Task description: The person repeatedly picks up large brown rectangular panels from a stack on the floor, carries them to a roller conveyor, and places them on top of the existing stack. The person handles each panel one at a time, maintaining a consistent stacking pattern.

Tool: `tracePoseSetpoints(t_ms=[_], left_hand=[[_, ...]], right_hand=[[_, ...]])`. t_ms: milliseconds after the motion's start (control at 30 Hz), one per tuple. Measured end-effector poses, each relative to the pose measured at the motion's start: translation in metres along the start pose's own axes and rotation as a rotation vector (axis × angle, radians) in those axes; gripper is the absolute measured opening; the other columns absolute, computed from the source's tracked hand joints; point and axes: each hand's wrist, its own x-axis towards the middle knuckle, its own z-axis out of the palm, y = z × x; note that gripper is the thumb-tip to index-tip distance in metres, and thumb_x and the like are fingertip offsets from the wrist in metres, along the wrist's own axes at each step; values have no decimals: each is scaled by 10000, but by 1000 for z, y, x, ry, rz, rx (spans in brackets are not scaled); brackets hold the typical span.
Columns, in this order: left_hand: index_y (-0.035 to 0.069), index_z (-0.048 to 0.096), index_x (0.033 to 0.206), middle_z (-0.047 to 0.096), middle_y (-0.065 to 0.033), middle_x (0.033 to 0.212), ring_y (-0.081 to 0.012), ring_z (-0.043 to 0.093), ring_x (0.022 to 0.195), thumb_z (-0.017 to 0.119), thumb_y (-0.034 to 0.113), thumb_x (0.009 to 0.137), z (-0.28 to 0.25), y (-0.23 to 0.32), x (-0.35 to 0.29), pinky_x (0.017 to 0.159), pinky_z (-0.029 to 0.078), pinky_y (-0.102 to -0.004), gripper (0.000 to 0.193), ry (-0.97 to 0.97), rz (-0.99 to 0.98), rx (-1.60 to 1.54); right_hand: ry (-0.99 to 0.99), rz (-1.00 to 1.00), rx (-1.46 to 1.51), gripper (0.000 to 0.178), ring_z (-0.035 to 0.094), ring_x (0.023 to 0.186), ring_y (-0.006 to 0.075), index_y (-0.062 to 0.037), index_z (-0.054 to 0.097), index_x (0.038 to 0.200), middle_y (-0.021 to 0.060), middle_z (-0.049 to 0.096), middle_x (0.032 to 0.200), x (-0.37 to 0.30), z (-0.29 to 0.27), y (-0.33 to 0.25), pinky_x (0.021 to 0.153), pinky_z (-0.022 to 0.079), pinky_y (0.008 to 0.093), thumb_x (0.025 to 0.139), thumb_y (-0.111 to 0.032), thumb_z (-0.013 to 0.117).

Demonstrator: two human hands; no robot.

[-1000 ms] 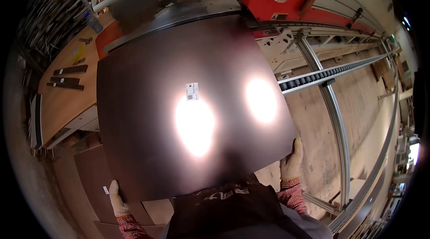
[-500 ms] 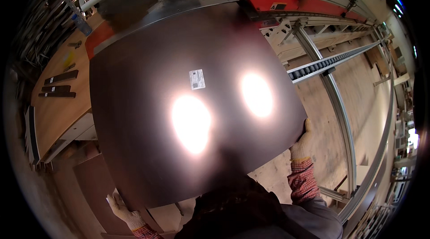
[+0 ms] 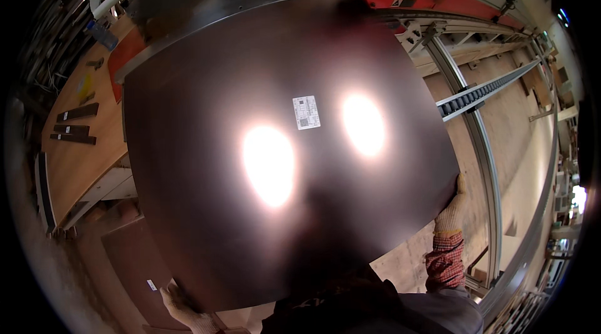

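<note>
Board (image 3: 316, 162) is held ahead of and between the hands; near-left corner clamped by left hand (image 3: 180, 310), near-right corner by right hand (image 3: 449, 212); neither hand clearly nearer, long axis cannot be told

The panel (image 3: 322, 171) is a large, thin, rectangular sheet with a dark brown, glossy face. It is positioned face up in front of the torso, turned so that its near edge runs obliquely from lower left to upper right. A white printed label (image 3: 307, 113) is affixed near the middle. Two bright oval reflections flank the centre; the left one is larger.
</note>
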Motion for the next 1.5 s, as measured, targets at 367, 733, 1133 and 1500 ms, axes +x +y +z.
tracePoseSetpoints(t_ms=[367,733,1133,1500], left_hand=[[-42,676,1168,672,-147,1192,-269,623,1183,495,515,1062,92,-52,-61,1039,521,-397,594,-19,-17,-126],[-33,614,1230,743,-162,1050,-201,700,863,487,514,1092,191,-127,-120,719,575,-292,578,15,-20,-238],[-30,340,1574,497,-206,1519,-295,502,1374,363,583,1119,282,-211,-185,1197,394,-402,764,-370,-217,-402],[24,434,1537,493,-194,1538,-336,574,1304,479,466,1106,258,-267,-205,974,563,-492,619,-520,-562,-167]], right_hand=[[22,-81,-106,438,641,1179,209,17,646,1349,74,686,1325,89,-24,-76,1045,511,328,1056,-309,650],[-131,-158,-322,544,564,1332,272,3,529,1491,125,591,1481,215,-105,-162,1158,428,393,1104,-378,531],[-1513,-1022,-1029,239,667,1060,331,-57,701,1026,125,705,1061,-105,52,7,955,555,459,847,-214,681],[-846,-1356,-1095,85,577,603,351,-9,638,834,145,593,701,-19,28,-22,569,478,433,835,-6,553]])
